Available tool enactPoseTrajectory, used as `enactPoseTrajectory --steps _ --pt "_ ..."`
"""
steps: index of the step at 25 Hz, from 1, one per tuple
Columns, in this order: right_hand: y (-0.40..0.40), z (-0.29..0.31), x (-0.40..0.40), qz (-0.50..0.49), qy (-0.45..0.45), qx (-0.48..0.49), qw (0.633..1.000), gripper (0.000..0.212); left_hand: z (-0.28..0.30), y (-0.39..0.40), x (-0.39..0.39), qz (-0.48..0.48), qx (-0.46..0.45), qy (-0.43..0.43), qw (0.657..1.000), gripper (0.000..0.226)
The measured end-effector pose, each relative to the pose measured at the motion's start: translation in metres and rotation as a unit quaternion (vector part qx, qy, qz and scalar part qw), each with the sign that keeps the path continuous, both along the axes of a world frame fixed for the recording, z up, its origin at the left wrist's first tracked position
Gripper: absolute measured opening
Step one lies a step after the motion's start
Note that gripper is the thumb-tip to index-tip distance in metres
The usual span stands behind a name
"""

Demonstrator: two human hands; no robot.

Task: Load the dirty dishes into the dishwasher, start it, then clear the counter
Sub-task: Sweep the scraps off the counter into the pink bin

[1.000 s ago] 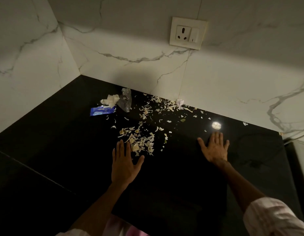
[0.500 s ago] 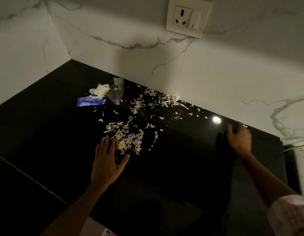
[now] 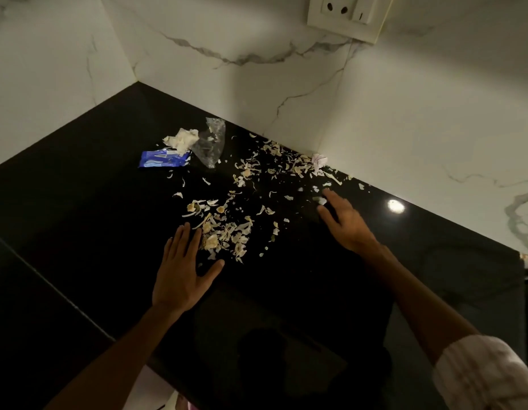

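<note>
Peelings (image 3: 227, 232) lie scattered over the black desk (image 3: 79, 232) at mid-frame, thickest in a heap just right of the left hand's fingertips, thinning toward the wall joint at upper centre. Blue wrapper (image 3: 163, 159), crumpled tissue (image 3: 182, 139) and a clear plastic scrap (image 3: 212, 142) sit together at upper left of the litter, the tissue overlapping the wrapper's end. A small crumpled paper ball (image 3: 319, 160) rests against the wall base.

Left hand (image 3: 181, 267): grip apart, fingers straight and flat on the desk, thumb splayed, forming a stop beside the heap. Right hand (image 3: 345, 223): grip apart, fingers extended and blurred, fingertips touching the outlying scraps at centre right; no item held.

Wall socket (image 3: 344, 16) at top right; a lamp reflection (image 3: 396, 206) on the desk near the right hand.

Assessment: the counter-clearing step is in hand; no dishes or dishwasher in view. The next move appears to call for the right hand sweeping the loose scraps leftward into the heap against the left hand, kept flat so thin peelings do not slip beneath. Wrapper, tissue and plastic remain to be collected.
</note>
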State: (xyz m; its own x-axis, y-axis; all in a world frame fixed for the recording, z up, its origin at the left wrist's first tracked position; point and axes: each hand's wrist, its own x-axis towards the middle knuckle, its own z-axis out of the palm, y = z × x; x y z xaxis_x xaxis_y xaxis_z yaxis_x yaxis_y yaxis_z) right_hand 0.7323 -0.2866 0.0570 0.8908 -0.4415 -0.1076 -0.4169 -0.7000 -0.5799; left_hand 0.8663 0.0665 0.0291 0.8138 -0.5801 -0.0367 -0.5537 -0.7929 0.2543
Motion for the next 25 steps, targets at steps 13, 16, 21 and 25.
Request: enactPoseTrajectory --steps 13,16,21,25 --pt "0.002 0.014 0.07 0.008 -0.083 0.084 0.993 0.044 0.001 0.001 0.0 -0.002 0.002 0.004 1.0 0.094" --pt "-0.024 0.022 0.089 -0.068 -0.153 0.031 0.985 0.04 0.002 0.001 0.001 -0.001 -0.009 0.003 1.0 0.093" --pt "-0.016 -0.001 0.113 -0.015 -0.096 -0.013 0.995 0.037 0.001 0.002 0.002 -0.003 -0.014 0.008 1.0 0.094" --pt "0.018 0.004 0.126 0.069 -0.08 0.118 0.987 0.04 0.001 0.003 0.001 -0.007 -0.018 0.006 1.0 0.093"
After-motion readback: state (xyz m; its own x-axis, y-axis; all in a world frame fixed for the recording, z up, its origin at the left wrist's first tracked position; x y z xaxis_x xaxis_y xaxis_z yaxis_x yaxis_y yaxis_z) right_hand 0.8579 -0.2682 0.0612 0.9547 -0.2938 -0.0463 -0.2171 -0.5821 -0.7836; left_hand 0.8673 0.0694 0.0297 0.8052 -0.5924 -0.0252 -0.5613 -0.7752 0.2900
